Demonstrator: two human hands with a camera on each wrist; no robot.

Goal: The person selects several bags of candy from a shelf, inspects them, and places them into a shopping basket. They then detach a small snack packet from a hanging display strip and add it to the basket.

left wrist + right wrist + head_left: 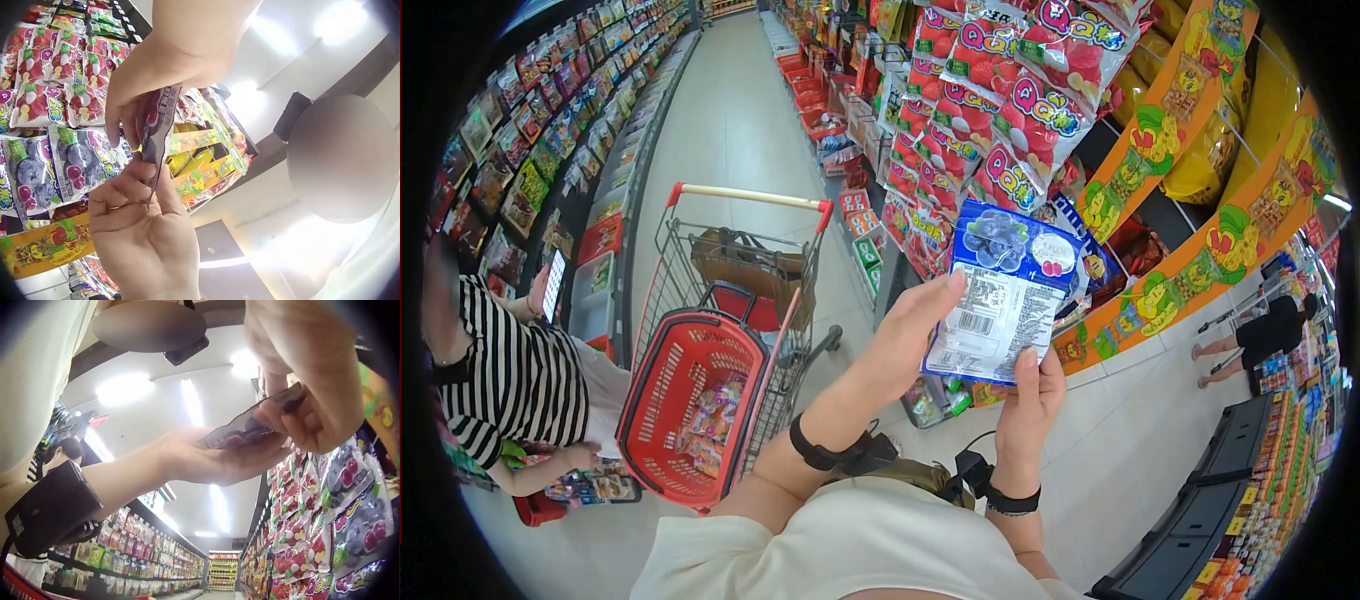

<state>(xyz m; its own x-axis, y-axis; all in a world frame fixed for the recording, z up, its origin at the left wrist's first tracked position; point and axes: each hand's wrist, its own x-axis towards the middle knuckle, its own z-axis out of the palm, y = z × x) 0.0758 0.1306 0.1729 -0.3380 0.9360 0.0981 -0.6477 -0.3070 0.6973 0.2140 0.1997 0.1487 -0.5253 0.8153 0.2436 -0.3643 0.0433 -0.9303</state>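
A blue and white candy bag [1000, 310] with blueberry pictures is held between both hands, its printed text and barcode facing the head camera. My left hand [915, 318] grips its left edge with the thumb on top. At the lower right corner my right hand [1030, 405] pinches it, thumb over the label and fingers underneath. Seen edge-on, the bag [159, 125] is between my left hand [140, 75] and right hand [147, 240] in the left wrist view. In the right wrist view, fingers of both hands overlap the bag [240, 428].
Red and white candy bags [1020, 100] hang just beyond the hands, beside an orange rack [1170, 120]. To the left are a cart [800, 265] and red basket [655, 400] containing packets. A person in stripes [525, 380] holds a phone; another person [1265, 335] is at right.
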